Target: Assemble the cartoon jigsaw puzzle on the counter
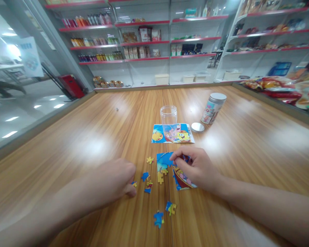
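A partly assembled cartoon jigsaw (181, 178) lies on the wooden table (92, 137) in front of me. My right hand (195, 168) rests on its upper part, fingers curled and pinched on a blue piece at the puzzle's top edge. My left hand (118, 180) lies to the left, fingers curled down onto the table beside loose pieces (146, 181); what it holds, if anything, is hidden. More loose pieces (164, 212) lie nearer me. A picture card (173, 133) lies farther back.
An empty clear jar (168, 116) stands on the card's far edge, its round lid (197, 127) to the right. A printed tin with a lid (213, 108) stands beyond. Shop shelves (144, 41) line the back; snack bags (285, 89) lie at the right edge.
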Tool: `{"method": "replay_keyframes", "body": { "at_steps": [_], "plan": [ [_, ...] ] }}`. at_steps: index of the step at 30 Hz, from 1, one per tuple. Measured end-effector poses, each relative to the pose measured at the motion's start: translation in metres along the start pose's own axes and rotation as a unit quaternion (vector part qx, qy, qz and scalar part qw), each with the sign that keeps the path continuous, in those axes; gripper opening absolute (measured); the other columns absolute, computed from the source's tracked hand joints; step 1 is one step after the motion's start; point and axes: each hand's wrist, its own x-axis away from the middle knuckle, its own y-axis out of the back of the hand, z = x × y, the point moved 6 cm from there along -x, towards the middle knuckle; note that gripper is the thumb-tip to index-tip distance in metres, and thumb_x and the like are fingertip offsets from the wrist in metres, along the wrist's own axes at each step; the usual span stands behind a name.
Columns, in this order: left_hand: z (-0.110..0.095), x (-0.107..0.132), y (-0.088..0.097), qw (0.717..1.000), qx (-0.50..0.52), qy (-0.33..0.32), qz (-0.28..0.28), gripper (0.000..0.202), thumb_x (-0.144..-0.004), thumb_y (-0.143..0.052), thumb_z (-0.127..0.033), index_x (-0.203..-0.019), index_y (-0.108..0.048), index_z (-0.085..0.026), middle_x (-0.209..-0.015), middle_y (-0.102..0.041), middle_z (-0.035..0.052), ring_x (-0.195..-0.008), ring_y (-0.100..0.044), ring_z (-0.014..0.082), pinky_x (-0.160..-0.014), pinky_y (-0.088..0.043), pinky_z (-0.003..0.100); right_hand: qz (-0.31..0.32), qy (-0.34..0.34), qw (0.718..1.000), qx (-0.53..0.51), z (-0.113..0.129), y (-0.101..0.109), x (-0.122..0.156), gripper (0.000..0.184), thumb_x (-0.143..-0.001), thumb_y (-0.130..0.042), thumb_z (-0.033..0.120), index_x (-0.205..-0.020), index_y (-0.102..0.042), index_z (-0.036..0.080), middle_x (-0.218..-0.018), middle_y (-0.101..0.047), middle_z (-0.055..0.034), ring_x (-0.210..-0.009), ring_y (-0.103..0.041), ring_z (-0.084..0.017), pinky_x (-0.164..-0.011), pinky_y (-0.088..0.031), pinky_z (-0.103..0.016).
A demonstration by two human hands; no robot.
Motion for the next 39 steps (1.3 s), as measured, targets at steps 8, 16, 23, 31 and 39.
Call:
{"method": "replay_keyframes", "body": {
  "at_steps": [8,16,23,31,39],
  "plan": [
    [-0.006,0.003,-0.006,0.998,-0.012,-0.063,-0.015,0.011,-0.086,-0.06,-0.026,-0.079,-0.065,-0.019,-0.081,-0.067,0.0044,-0.071,-0.061,0.0186,-0.063,-0.037,0.029,0.0,-0.018,1.0,-0.006,-0.004,-0.001,0.001,0.016,-0.082,-0.058,0.012,-0.081,-0.074,0.017,-0.064,-0.065,0.0016,-0.055,-0.054,-0.009,-0.054,-0.04,-0.022],
    [-0.015,0.007,-0.008,0.993,0.055,-0.098,-0.028,0.009,-0.087,-0.059,-0.021,-0.078,-0.061,-0.021,-0.076,-0.065,-0.0004,-0.067,-0.059,0.0149,-0.06,-0.037,0.025,-0.003,-0.005,1.0,0.004,-0.003,0.0,0.001,0.017,-0.081,-0.058,0.013,-0.08,-0.074,0.018,-0.068,-0.068,0.0018,-0.058,-0.055,-0.01,-0.057,-0.042,-0.023],
    [-0.042,-0.019,0.01,0.93,0.247,-0.151,-0.225,0.008,-0.093,-0.058,-0.019,-0.089,-0.065,-0.021,-0.077,-0.065,-0.0032,-0.068,-0.059,0.0106,-0.065,-0.043,0.022,-0.004,-0.005,1.0,0.009,-0.002,-0.001,0.0,0.017,-0.081,-0.057,0.015,-0.082,-0.074,0.018,-0.071,-0.07,0.0009,-0.061,-0.059,-0.012,-0.058,-0.044,-0.025],
    [-0.036,-0.046,-0.015,0.899,0.267,-0.185,-0.293,0.011,-0.095,-0.059,-0.018,-0.1,-0.068,-0.021,-0.087,-0.066,0.0009,-0.08,-0.06,0.0137,-0.073,-0.047,0.027,-0.009,0.006,1.0,0.017,-0.002,-0.001,-0.001,0.016,-0.082,-0.058,0.013,-0.082,-0.074,0.019,-0.076,-0.071,0.0017,-0.068,-0.062,-0.012,-0.064,-0.046,-0.024],
    [-0.039,-0.039,-0.011,0.873,0.259,-0.235,-0.341,0.016,-0.098,-0.053,-0.015,-0.104,-0.067,-0.019,-0.099,-0.066,0.0046,-0.096,-0.062,0.0153,-0.085,-0.05,0.031,-0.016,0.021,1.0,0.013,0.0,0.0,-0.002,0.017,-0.082,-0.058,0.01,-0.082,-0.073,0.019,-0.075,-0.071,0.0014,-0.065,-0.06,-0.011,-0.062,-0.044,-0.023]
  ]
}}
